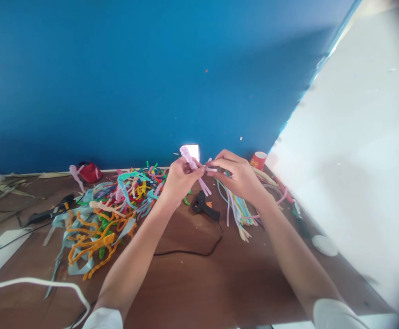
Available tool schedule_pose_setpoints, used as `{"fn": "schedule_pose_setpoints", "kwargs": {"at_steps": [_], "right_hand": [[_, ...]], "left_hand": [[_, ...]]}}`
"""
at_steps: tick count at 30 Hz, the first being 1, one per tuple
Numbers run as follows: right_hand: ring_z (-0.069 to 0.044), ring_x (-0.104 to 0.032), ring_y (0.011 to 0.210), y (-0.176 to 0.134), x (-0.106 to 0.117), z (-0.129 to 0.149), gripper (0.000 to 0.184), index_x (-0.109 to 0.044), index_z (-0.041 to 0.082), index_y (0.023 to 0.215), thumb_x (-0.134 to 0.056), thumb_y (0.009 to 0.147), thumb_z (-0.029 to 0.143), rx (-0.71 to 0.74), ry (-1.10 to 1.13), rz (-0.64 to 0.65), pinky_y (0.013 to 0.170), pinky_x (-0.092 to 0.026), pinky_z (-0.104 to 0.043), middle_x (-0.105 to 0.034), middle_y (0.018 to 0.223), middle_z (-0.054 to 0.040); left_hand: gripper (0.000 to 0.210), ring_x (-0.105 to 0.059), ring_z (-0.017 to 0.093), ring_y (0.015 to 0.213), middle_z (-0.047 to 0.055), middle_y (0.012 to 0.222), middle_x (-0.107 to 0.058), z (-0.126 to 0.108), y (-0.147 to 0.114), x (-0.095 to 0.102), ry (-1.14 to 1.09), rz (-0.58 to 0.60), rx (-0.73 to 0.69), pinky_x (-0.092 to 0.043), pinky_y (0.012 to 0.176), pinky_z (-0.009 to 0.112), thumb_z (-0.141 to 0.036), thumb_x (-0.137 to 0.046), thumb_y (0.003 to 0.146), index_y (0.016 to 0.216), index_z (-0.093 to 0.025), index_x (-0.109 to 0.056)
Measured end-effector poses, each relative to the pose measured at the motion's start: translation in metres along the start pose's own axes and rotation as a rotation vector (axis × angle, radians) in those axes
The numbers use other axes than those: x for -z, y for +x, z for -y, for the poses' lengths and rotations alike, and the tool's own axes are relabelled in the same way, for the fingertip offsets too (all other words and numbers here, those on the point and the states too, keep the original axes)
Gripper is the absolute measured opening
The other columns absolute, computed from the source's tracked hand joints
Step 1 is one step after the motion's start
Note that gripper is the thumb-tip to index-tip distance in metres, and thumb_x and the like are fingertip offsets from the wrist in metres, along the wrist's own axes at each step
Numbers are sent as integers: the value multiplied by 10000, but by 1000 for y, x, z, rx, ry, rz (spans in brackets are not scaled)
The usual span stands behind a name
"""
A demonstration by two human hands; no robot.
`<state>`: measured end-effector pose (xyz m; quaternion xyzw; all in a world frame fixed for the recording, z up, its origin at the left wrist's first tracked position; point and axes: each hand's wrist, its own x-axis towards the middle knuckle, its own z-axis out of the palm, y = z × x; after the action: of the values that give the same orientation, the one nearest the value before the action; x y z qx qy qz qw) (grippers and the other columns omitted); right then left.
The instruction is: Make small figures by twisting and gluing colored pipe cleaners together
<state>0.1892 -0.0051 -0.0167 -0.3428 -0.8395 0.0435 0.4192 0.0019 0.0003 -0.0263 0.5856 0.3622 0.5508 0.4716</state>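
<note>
Glue gun (202, 208) | left of it, tangled coloured stems (109, 240); right, pastel bundle (238, 210) | lilac fuzzy piece (187, 156): knobbly head, straight tails | left grip (178, 180) holds it, right grip (235, 173) a strand (213, 170)

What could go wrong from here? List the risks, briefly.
1. The black glue gun lies near the left hand and right hand; if hot, which I can't tell, a finger might brush it.
2. Its cord curves across the table, so a lowered arm could snag it.
3. The phone behind the lilac piece might get knocked.
</note>
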Motion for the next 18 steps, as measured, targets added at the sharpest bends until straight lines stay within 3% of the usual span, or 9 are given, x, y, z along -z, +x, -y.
{"fn": "schedule_pose_setpoints", "kwargs": {"at_steps": [3, 5, 7, 11, 13, 18], "right_hand": [[-178, -566, 862, 1, 1, 6, 199, -653, 187, 927, -495, 992, 290, -43, -88, 49, 728, -391, -309, -606, 951, -69], [-160, -532, 796, 2, -2, 10, 211, -611, 179, 848, -490, 986, 283, -115, -31, 51, 697, -365, -304, -581, 891, -52], [-134, -483, 702, 3, -8, 12, 230, -572, 182, 779, -512, 967, 300, -240, 171, 25, 651, -337, -294, -546, 784, -15], [-98, -327, 547, 4, -15, 11, 308, -540, 192, 684, -603, 895, 408, -568, 795, 44, 522, -208, -284, -413, 597, 49], [-87, -274, 525, 4, -15, 10, 335, -530, 192, 645, -672, 838, 425, -642, 962, 46, 507, -146, -291, -387, 578, 58], [-77, -294, 515, 5, -12, 10, 315, -563, 182, 627, -681, 841, 382, -588, 857, -19, 512, -167, -291, -420, 551, 58]], "left_hand": [[218, -593, 116, 712, -8, 756, -620, 0, -1, -2, 1, 19, -4, -468, 678, 239, -247, -765, 714, 803, -156, -588], [205, -595, 118, 708, -6, 760, -619, -1, -1, -3, 34, 9, -45, -476, 676, 243, -233, -753, 725, 813, -159, -583], [179, -600, 125, 722, 2, 782, -623, -1, -2, -4, 88, 5, -115, -486, 685, 253, -226, -728, 756, 817, -165, -571], [94, -608, 130, 763, 14, 830, -652, -3, -7, -7, 337, -14, -354, -480, 737, 273, -178, -631, 840, 815, -188, -541], [77, -612, 130, 777, 18, 855, -668, -5, -9, -9, 457, -26, -435, -472, 757, 277, -161, -603, 861, 825, -195, -544], [138, -653, 149, 825, 40, 897, -681, -4, -7, -8, 249, 28, -272, -500, 751, 277, -225, -641, 856, 832, -193, -508]]}}
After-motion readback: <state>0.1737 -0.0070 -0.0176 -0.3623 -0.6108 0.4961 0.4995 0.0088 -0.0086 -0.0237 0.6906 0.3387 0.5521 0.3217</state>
